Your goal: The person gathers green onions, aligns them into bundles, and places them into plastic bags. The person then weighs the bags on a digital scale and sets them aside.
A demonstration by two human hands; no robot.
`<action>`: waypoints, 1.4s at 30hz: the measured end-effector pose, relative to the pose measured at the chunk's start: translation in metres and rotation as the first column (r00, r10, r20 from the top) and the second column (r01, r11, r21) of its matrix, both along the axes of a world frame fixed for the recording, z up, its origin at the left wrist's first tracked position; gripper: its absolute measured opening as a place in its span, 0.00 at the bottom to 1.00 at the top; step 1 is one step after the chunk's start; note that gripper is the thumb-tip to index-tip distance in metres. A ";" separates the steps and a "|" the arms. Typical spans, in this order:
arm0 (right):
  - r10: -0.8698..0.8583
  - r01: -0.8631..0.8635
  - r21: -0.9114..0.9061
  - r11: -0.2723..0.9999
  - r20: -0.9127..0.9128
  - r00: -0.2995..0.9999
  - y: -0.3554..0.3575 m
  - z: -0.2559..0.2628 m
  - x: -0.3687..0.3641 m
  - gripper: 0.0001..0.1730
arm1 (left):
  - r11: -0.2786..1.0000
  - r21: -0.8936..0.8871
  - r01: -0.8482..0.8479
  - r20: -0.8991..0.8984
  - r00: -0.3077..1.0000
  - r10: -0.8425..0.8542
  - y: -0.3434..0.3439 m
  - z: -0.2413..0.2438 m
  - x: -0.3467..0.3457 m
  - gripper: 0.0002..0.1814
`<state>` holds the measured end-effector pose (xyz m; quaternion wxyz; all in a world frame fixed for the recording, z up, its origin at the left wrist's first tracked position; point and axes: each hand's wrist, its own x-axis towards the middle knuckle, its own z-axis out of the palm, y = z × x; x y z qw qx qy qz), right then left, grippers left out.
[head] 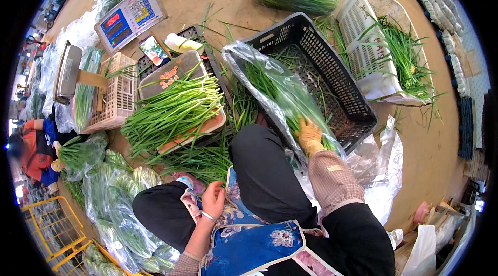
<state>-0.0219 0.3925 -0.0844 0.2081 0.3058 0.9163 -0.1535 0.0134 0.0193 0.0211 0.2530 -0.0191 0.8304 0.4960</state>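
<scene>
My right hand [309,136], in an orange glove, lies on the near end of a clear plastic bag [288,93] of long green leaves, probably garlic chives. Its fingers are spread a little over the bag; whether they grip it is not clear. The bag rests along the left side of a black plastic crate [327,66]. Bare and loosely curled, my left hand [213,200] hovers by my lap with nothing seen in it. Ahead of it, a pile of cut chives [179,108] covers much of a scale platform [202,130]. More loose chives [198,163] lie below.
A scale display [130,17] and a phone [155,49] stand at the upper left. To the right is a white crate [365,50] holding chives. Bagged greens [120,202] are heaped at the lower left, near another person [37,151]. Crumpled plastic [385,171] lies right of my knee.
</scene>
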 end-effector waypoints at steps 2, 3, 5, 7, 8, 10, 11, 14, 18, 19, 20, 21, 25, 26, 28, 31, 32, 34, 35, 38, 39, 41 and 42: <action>-0.024 0.025 -0.014 1.000 0.070 0.997 0.007 -0.003 -0.002 0.38 | 1.000 0.014 0.014 -0.024 1.000 -0.014 -0.001 0.000 -0.002 0.12; -0.011 0.014 -0.031 0.999 0.103 0.995 0.006 0.004 -0.010 0.38 | 1.000 0.025 -0.007 -0.044 0.999 0.008 -0.003 -0.002 0.001 0.12; 0.030 -0.020 -0.063 0.998 0.167 0.986 0.001 0.024 -0.033 0.38 | 0.996 0.075 -0.039 -0.080 0.996 0.045 -0.004 -0.005 0.001 0.13; 0.237 -0.234 -0.036 0.971 0.083 0.968 -0.004 0.045 -0.058 0.36 | 0.998 0.067 -0.012 -0.061 0.998 0.016 -0.001 0.000 -0.002 0.13; 0.270 -0.264 -0.158 0.952 0.022 0.963 -0.002 0.053 -0.074 0.32 | 0.996 0.085 -0.010 -0.031 0.999 0.013 -0.005 -0.012 0.000 0.13; 0.302 -0.352 -0.286 0.891 -0.207 0.931 -0.019 0.106 -0.115 0.27 | 0.998 0.055 0.022 0.008 1.000 -0.022 -0.003 -0.006 -0.003 0.14; 0.291 -0.408 -0.290 0.866 -0.372 0.881 -0.030 0.121 -0.131 0.24 | 0.998 0.037 0.052 0.022 0.998 -0.053 -0.003 -0.010 -0.004 0.14; 0.424 -0.612 -0.269 0.744 -0.517 0.743 -0.103 0.184 -0.182 0.21 | 0.997 0.038 0.074 0.016 0.997 -0.075 -0.003 -0.021 0.002 0.13; 0.786 -0.825 0.038 0.563 -0.333 0.521 -0.175 0.157 -0.217 0.37 | 0.992 0.034 0.119 0.016 0.993 -0.119 0.006 -0.024 -0.001 0.13; 0.831 -0.834 0.168 0.525 -0.311 0.461 -0.189 0.143 -0.216 0.41 | 0.992 0.059 0.111 0.027 0.993 -0.113 0.008 -0.025 0.000 0.13; 0.859 -0.833 0.243 0.497 -0.272 0.433 -0.197 0.129 -0.217 0.47 | 0.989 0.075 0.124 -0.018 0.992 -0.123 0.010 -0.026 0.001 0.13; 0.847 -0.812 0.266 0.519 -0.286 0.448 -0.204 0.115 -0.216 0.49 | 0.987 0.077 0.140 -0.010 0.990 -0.140 0.010 -0.020 -0.001 0.14; 0.802 -0.748 0.292 0.596 -0.269 0.534 -0.227 0.106 -0.222 0.45 | 0.982 0.059 0.182 0.010 0.983 -0.182 0.008 -0.011 0.000 0.14; 0.806 -0.746 0.305 0.592 -0.261 0.532 -0.227 0.108 -0.223 0.43 | 0.980 0.058 0.189 0.021 0.982 -0.190 0.008 -0.014 0.002 0.15; 0.836 -0.783 0.304 0.543 -0.290 0.466 -0.232 0.118 -0.229 0.30 | 0.985 0.072 0.154 0.030 0.987 -0.157 0.007 -0.017 0.002 0.15; 0.796 -0.761 0.321 0.564 -0.457 0.397 -0.228 0.123 -0.225 0.20 | 0.985 0.069 0.156 0.064 0.985 -0.160 0.007 -0.013 0.000 0.13; 0.785 -0.756 0.341 0.559 -0.511 0.350 -0.224 0.120 -0.229 0.20 | 0.987 0.071 0.145 0.053 0.987 -0.149 0.007 -0.013 0.000 0.12; 0.701 -0.765 0.323 0.557 -0.677 0.224 -0.229 0.135 -0.225 0.22 | 0.986 0.088 0.138 0.014 0.990 -0.140 0.006 -0.019 0.001 0.12; 0.657 -0.758 0.319 0.569 -0.731 0.186 -0.235 0.148 -0.218 0.22 | 0.986 0.098 0.133 -0.002 0.991 -0.134 0.005 -0.023 0.003 0.12; 0.751 -0.775 0.356 0.521 -0.623 0.219 -0.236 0.151 -0.197 0.20 | 0.952 0.265 -0.157 0.050 0.988 0.149 0.011 -0.050 -0.007 0.14; 0.845 -0.793 0.388 0.470 -0.459 0.276 -0.237 0.148 -0.186 0.19 | 0.891 0.356 -0.280 0.092 0.960 0.265 0.015 -0.059 -0.014 0.15; 0.907 -0.853 0.328 0.406 -0.262 0.331 -0.234 0.127 -0.168 0.21 | 0.549 0.479 -0.685 0.573 0.718 0.396 0.010 -0.047 -0.062 0.20; 0.905 -0.867 0.301 0.397 -0.285 0.315 -0.236 0.124 -0.159 0.19 | 0.462 0.465 -0.755 0.601 0.653 0.461 0.004 -0.053 -0.082 0.22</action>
